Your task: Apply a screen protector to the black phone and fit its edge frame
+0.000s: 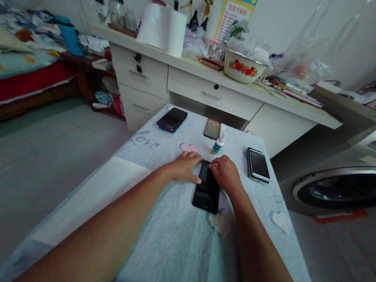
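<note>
Though black, glossy flat phone (207,193)

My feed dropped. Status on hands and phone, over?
Left hand at black phone, left edge; right hand on its upper right. Phone flat on table. Spray bottle upright just beyond.

Spray bottle (218,144) behind the nearest phone (207,193)

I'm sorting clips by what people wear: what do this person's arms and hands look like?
The left arm and right arm are bare, no sleeves in view. The left hand and right hand are ungloved. No watch or bracelet shows.
</note>
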`<state>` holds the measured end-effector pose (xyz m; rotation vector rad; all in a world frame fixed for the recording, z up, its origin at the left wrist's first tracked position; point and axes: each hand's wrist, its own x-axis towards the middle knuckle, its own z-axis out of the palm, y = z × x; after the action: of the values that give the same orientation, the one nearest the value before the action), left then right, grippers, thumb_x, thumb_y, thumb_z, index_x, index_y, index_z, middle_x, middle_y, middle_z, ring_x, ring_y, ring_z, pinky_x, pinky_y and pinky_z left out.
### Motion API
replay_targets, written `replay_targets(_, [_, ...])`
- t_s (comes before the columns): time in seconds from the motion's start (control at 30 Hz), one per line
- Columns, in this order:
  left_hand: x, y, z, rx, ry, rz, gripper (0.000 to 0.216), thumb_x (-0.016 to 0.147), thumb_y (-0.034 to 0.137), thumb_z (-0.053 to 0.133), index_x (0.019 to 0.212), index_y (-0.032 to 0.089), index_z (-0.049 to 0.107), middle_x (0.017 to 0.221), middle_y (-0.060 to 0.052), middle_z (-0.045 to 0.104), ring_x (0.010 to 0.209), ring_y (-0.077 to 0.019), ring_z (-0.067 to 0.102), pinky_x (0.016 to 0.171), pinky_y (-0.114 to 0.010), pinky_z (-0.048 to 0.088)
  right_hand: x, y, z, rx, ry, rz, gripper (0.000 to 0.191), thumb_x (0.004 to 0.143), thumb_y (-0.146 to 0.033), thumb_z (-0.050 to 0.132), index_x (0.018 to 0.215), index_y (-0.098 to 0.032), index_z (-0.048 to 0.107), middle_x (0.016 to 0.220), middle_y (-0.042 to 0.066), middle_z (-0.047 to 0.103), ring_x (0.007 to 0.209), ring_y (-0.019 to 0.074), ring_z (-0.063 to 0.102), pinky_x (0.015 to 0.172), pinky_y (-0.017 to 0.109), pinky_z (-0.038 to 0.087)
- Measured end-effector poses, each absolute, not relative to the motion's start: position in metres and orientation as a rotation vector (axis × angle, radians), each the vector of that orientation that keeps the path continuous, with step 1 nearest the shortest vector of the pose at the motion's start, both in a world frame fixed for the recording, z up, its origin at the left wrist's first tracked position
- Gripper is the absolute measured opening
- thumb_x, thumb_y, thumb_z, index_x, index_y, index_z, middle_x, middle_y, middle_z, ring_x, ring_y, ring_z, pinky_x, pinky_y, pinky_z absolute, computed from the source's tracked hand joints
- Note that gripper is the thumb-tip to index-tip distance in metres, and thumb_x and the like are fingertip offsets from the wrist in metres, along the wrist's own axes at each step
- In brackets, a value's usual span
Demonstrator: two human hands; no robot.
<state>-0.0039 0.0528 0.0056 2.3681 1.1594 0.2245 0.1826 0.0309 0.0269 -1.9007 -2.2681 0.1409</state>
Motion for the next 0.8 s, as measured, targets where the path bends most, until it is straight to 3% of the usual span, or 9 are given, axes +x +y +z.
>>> replay_targets(0.3, [-0.004,0.053,0.005,2.355,1.162,0.239,0.079,0.068,0.046,0.071,0.136,0.021,0.040,0.145,-0.009,0.037,0.136,-0.0301,0.028,0.112,-0.039,0.026,0.191,0.029,0.031,-2.055,-2.210,0.086,0.027,0.086,-0.020,0.046,0.088,-0.016,0.072,0.090,0.009,0.063,0.080,0.0165,0.057,0.068,0.026,0.033])
replay_targets(0.8, [-0.004,0.055,0.002,2.356,1.150,0.269,0.078,0.066,0.045,0.071,0.134,0.021,0.041,0.142,-0.009,0.040,0.134,-0.0307,0.032,0.111,-0.040,0.028,0.173,0.034,0.019,-1.868,-2.233,0.119,0.024,0.092,-0.019,0.044,0.090,-0.017,0.068,0.094,0.007,0.057,0.083,0.0157,0.055,0.075,0.025,0.036])
